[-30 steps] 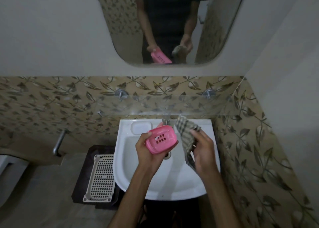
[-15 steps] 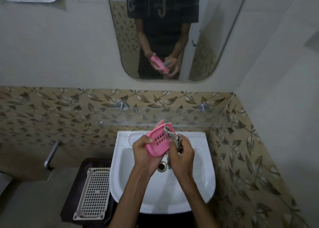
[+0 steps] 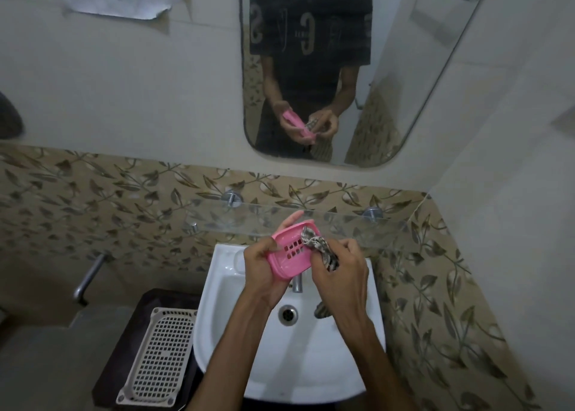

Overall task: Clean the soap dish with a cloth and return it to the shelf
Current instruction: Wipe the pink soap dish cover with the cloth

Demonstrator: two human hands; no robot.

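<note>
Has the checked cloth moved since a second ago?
Yes. The right hand has brought the cloth leftward onto the pink soap dish, above the white sink.

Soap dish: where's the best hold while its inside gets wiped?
Probably hold the soap dish by its long rims from the left, as the left hand does now. Its slotted hollow tilts toward the cloth in the right hand, so that side should stay free.
</note>
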